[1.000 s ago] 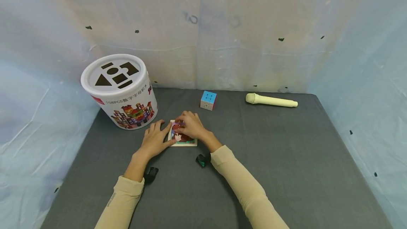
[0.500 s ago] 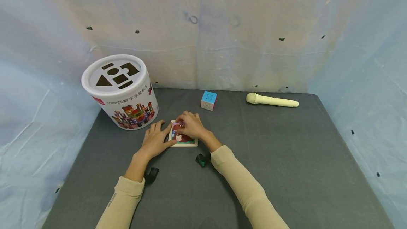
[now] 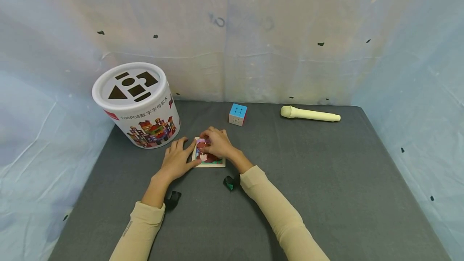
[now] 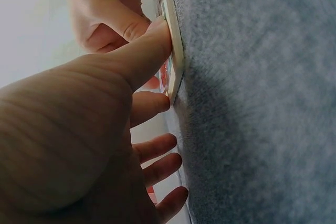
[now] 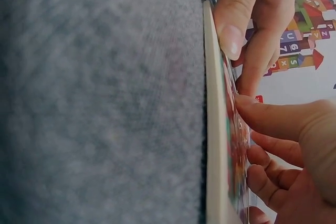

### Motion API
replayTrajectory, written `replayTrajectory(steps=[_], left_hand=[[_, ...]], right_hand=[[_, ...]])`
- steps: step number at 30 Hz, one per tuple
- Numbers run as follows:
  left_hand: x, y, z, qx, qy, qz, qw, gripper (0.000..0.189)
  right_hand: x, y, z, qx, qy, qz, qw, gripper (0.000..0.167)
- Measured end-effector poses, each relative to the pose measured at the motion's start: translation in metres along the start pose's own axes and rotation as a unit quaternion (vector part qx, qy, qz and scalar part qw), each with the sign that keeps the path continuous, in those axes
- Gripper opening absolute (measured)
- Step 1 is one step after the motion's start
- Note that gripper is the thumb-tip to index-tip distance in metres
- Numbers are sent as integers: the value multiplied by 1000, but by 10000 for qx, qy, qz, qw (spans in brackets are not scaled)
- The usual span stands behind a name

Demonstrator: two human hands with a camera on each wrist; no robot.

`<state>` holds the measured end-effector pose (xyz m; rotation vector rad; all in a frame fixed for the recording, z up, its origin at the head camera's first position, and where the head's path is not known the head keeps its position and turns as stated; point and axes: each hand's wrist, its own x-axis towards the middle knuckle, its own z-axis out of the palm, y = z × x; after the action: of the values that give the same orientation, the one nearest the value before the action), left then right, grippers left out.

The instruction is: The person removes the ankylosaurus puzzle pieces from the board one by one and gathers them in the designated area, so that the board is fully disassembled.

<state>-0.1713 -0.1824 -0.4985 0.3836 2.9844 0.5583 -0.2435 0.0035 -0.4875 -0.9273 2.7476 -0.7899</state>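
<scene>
A small picture board [image 3: 209, 159] lies flat on the grey surface [image 3: 326, 192], in front of the white tub [image 3: 149, 110] and to its right, and the left grip [image 3: 175, 161], its fingers spread and relaxed, touches the board's rim with thumb and forefinger. The right grip [image 3: 218, 141] has bent fingers at the board's picture; I cannot tell whether they pinch anything. Right of the tub sits a blue-topped cube [image 3: 237, 114], and farther right of it lies a pale yellow microphone [image 3: 311, 114].
</scene>
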Motion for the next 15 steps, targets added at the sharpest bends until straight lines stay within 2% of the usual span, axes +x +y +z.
replayTrajectory(steps=[15], left_hand=[[0, 0, 0, -17, -6, 4, 10000, 78]], right_hand=[[1, 3, 3, 214, 121, -54, 9997, 35]])
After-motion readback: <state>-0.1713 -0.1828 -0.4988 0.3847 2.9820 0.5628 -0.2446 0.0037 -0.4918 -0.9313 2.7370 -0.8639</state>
